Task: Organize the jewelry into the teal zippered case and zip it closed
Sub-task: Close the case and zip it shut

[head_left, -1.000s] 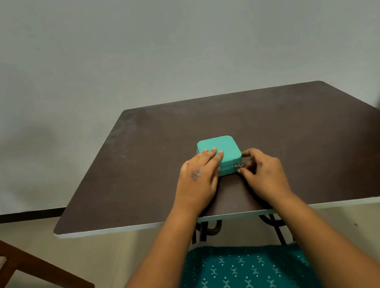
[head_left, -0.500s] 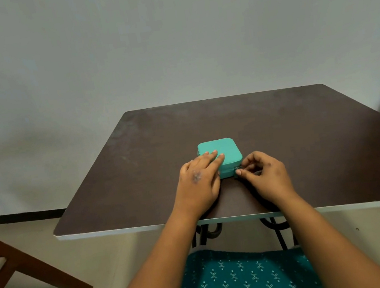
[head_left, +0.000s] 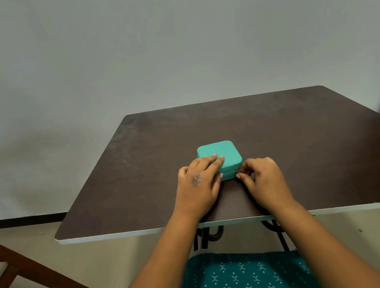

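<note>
Fingers of the right hand pinch the zipper pull; left hand lies flat, fingers pressed together, on the case on the worktop.

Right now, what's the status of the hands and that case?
Left hand flat on teal case, steadying. Right hand pinching zipper pull at near right corner. Lid down. No loose jewelry on table.

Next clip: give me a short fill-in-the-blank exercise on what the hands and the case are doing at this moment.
1. The lid of the teal case is ____.
2. The left hand rests on the case's ____.
3. The right hand pinches the zipper pull at the case's near ____ corner.
4. The case sits on a dark ____ table.

Missing words: closed; top; right; brown
</note>
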